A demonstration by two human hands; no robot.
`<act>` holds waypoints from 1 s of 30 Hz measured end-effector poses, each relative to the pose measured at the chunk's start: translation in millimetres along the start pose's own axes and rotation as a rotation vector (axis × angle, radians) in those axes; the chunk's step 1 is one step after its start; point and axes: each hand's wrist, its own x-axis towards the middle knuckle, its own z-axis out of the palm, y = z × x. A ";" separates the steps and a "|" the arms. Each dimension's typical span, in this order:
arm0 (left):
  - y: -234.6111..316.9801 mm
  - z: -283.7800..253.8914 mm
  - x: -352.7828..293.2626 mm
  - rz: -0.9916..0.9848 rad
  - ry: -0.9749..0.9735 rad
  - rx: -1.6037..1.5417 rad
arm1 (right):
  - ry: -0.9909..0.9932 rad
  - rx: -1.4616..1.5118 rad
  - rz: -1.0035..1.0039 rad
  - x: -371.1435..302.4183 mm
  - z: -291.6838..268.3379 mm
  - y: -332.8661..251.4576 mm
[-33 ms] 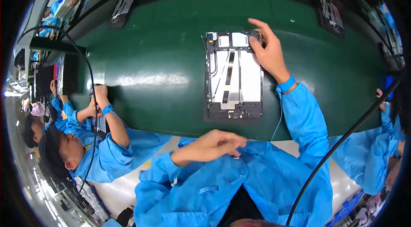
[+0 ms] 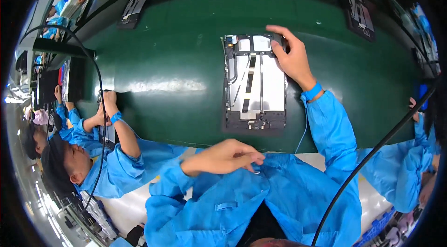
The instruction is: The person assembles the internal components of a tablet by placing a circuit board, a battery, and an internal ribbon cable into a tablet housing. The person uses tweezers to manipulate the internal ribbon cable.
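Observation:
An opened tablet [image 2: 272, 84], its back off, lies on the green bench in front of me. White battery areas, dark ribbon strips and a black board along the near end show in it. My right hand [image 2: 294, 58] is at its far right corner, thumb on top, other fingers partly hidden at the edge. The index finger points out past the far edge. A blue wrist strap [image 2: 312, 92] with a thin cord circles that wrist. My left hand [image 2: 226, 157] hangs before the bench's near edge, fingers loosely bent and apart, with nothing plainly in it.
Two more opened tablets lie at the back, one at the left [image 2: 136, 6], one at the right [image 2: 356, 12]. At left, a co-worker [image 2: 116, 140] handles a device. Black cables [image 2: 372, 163] cross the view on both sides. Another blue sleeve [image 2: 396, 163] is at right.
My left hand has shifted slightly left, away from the tablet's near end. My right index finger has come down a little. The tablet has moved very slightly right, if at all.

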 end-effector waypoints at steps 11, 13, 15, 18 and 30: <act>77.1 -158.1 91.2 0.853 0.834 0.886 | -0.086 -0.218 -0.180 -9.6 -2.7 1.9; 69.5 -167.9 88.3 0.798 0.784 0.940 | -0.037 -0.225 -0.206 -11.2 3.6 -2.1; 74.6 -169.4 81.4 0.834 0.688 0.952 | -0.064 -0.238 -0.234 -5.1 1.0 -5.1; 77.6 -172.2 71.6 0.751 0.611 1.015 | -0.209 -0.217 -0.229 0.5 -2.0 -0.1; 62.1 -181.0 58.8 0.751 0.326 1.165 | -0.240 -0.159 -0.168 -16.3 -0.3 1.3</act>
